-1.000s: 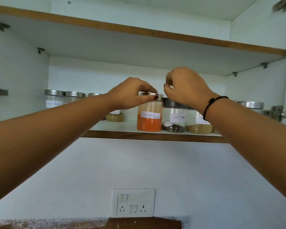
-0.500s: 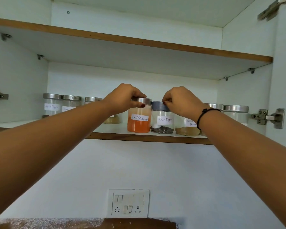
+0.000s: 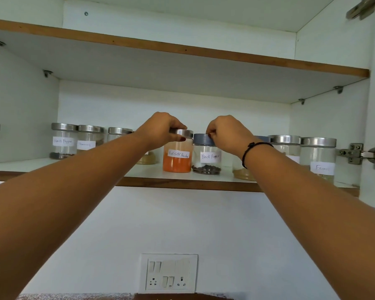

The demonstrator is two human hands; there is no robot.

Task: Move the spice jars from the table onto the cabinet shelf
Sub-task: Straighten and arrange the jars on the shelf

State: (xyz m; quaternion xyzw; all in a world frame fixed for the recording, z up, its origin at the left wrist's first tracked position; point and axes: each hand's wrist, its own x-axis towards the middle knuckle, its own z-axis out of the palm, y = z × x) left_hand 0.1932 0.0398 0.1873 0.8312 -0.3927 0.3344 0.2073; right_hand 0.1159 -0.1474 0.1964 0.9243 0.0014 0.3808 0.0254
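While both arms reach up into the open cabinet, each hand holds a jar by its lid. Left hand (image 3: 164, 128): fingers curled over the steel lid of the chilli jar (image 3: 178, 155), thumb at the lid's front edge, gripping it. Jar stands upright on the shelf (image 3: 139, 182), orange powder filling its lower half, label reads "Red chilli Powder". Right hand (image 3: 227, 135): fingers closed on the grey lid of the pepper jar (image 3: 207, 158), label "Black Pepper", dark peppercorns at the bottom. This jar also stands upright on the shelf, just beside the chilli jar on its right; whether the two touch, cannot tell. Black band (image 3: 250, 148) on the right wrist.

More jars on the same shelf: three steel-lidded ones at far left (image 3: 64, 140), first labelled "Black Pepper"; one with tan powder partly hidden behind the left forearm; others to the right, the endmost (image 3: 318, 160) with a label too blurred to read fully. Socket plate (image 3: 169, 272) on the wall below.
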